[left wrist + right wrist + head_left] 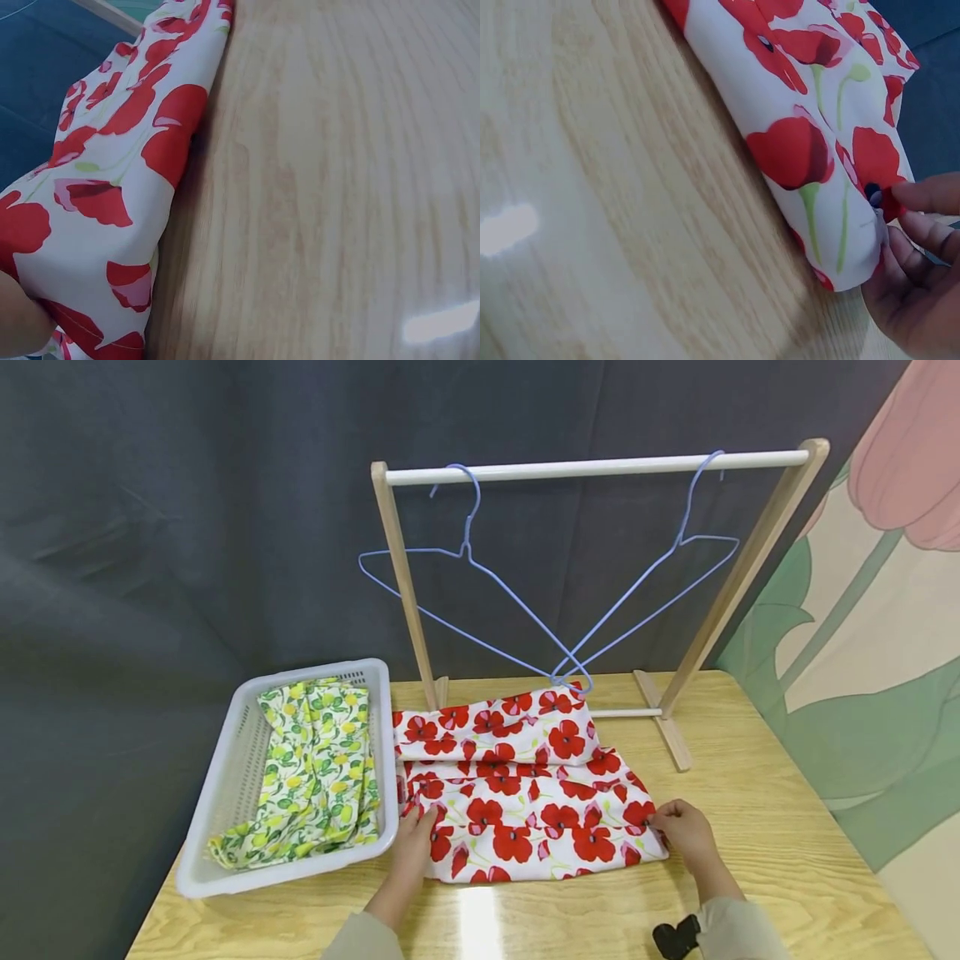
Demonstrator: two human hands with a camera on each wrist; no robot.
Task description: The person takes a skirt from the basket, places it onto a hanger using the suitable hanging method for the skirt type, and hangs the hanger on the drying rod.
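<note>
A white cloth with red flowers [525,814] lies folded in layers on the table in the head view. At its left edge, the left hand [411,847] grips the cloth near the basket; only a bit of that hand [22,322] shows in the left wrist view. The right hand [688,837] pinches the cloth's right edge between thumb and fingers, seen closely in the right wrist view, where the flowered cloth [795,154] bends up at the pinched corner. Two blue wire hangers [495,578] hang from the rack just behind the cloth.
A white plastic basket [213,810] stands at the left with a folded lemon-print cloth [318,768] in it. The rack's white rail [592,469] rests on wooden posts [738,577]. A small black object [675,937] is by the right sleeve. Dark curtain [187,527] hangs behind.
</note>
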